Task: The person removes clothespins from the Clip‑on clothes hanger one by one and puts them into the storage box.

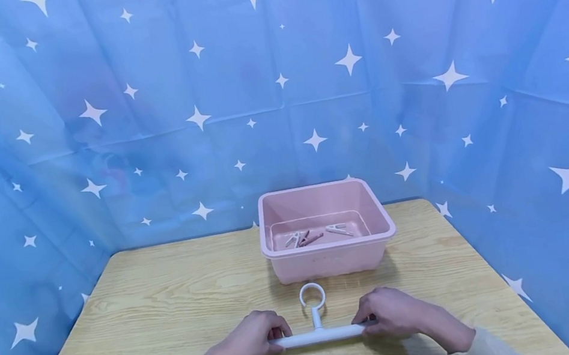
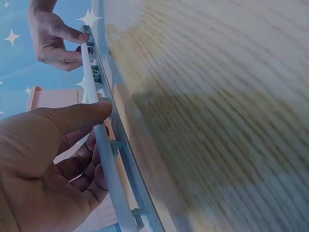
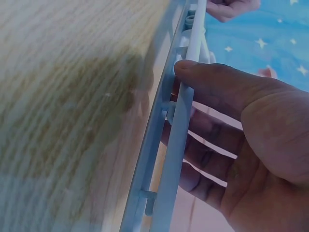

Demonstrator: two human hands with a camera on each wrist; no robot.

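Note:
A white hanger (image 1: 319, 336) is held level just above the front part of the table, with its round hook (image 1: 312, 296) standing up toward the back. My left hand (image 1: 255, 337) pinches the bar near its left end, and my right hand (image 1: 391, 312) pinches it near the right end. Up close in the left wrist view, the hanger (image 2: 112, 179) shows two parallel rails with small pegs between them. The left thumb (image 2: 91, 116) lies across the near rail. In the right wrist view, the right thumb (image 3: 203, 72) presses on the rail while the other fingers curl behind.
Behind the hanger stands a pink plastic basin (image 1: 329, 262) holding several white and dark pink clothespins (image 1: 311, 239). Everything is on a light wood-grain table (image 1: 185, 288). A blue curtain with white stars (image 1: 275, 112) hangs around the back and sides.

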